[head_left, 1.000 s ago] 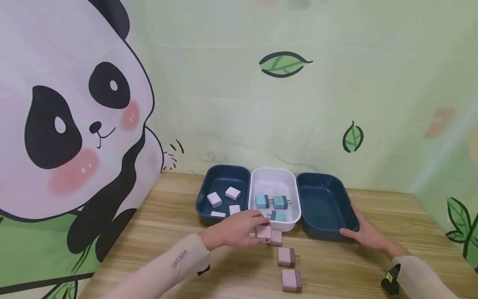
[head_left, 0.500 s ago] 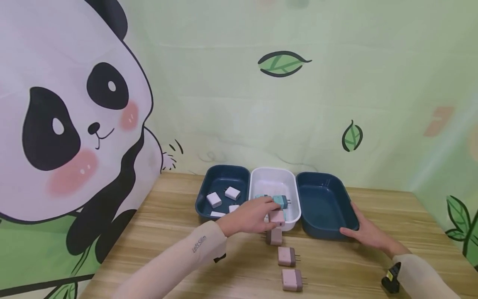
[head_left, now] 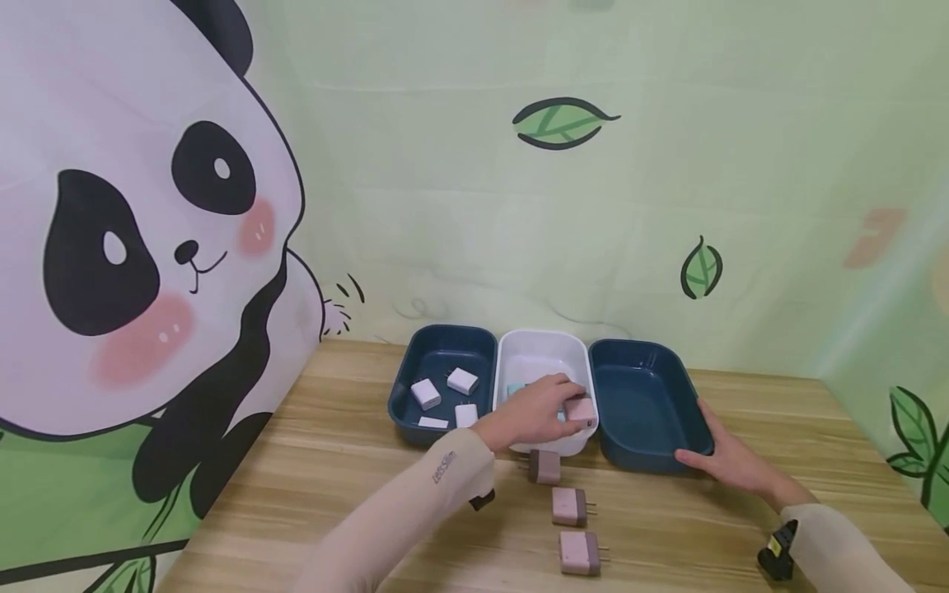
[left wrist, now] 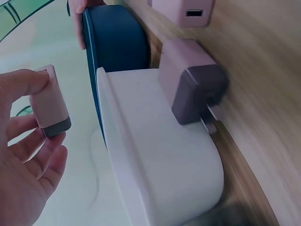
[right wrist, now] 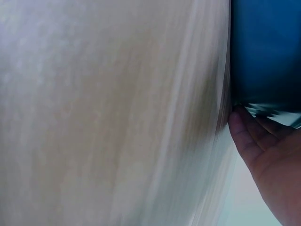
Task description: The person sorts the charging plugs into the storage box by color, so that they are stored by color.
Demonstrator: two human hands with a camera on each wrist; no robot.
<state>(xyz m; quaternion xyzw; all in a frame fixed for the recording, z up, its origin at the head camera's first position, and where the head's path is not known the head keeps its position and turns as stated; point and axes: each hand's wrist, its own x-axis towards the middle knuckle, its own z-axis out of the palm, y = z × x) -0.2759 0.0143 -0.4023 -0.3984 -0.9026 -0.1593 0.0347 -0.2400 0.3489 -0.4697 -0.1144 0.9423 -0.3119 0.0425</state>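
My left hand (head_left: 535,412) pinches a pink charger plug (head_left: 581,409) between thumb and fingers, above the right part of the white bin (head_left: 545,344). In the left wrist view the held charger plug (left wrist: 50,101) shows its pink body and dark grey end. Teal charger plugs (head_left: 516,388) in the white bin are mostly hidden under this hand. My right hand (head_left: 734,457) rests against the front right corner of the right dark blue bin (head_left: 638,449), thumb at the front and straight fingers along the side. No plugs show in that bin.
A left dark blue bin (head_left: 400,408) holds several white charger plugs (head_left: 426,395). Pink charger plugs stand before the white bin: one nearest it (head_left: 544,467), a middle plug (head_left: 567,506) and a front plug (head_left: 578,553). A printed cloth (head_left: 445,206) hangs behind the wooden table (head_left: 334,461).
My left hand has lifted a pink charger plug from in front of the white bin and carried it rightward and back over that bin. My right hand has stayed at the right blue bin.
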